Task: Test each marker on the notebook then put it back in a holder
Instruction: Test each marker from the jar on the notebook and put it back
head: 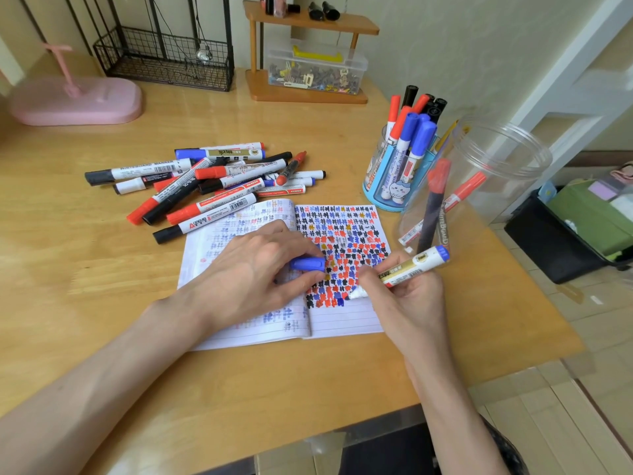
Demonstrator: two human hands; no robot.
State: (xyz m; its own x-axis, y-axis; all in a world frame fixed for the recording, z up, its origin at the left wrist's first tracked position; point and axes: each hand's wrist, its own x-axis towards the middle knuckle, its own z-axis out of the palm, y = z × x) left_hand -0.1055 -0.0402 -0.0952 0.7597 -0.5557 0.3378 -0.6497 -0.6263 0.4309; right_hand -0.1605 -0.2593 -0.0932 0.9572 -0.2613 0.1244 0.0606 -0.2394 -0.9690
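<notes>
An open lined notebook (342, 323) lies on the wooden desk, its right page filled with red, blue and black test marks. My right hand (407, 303) grips an uncapped blue marker (411, 265), its tip touching the page at the end of the lowest row of marks. My left hand (260, 272) rests on the left page and holds the blue cap (308, 264) between thumb and fingers. A pile of several capped markers (219, 183) lies behind the notebook. A blue holder (380, 186) full of markers and a clear jar (493, 173) with three markers stand at the right.
A pink stand (78, 101) sits at the far left, a black wire basket (164, 60) behind it, and a wooden shelf with a clear box of clips (315, 73) at the back. The desk's right edge (534, 289) drops to a floor with bins.
</notes>
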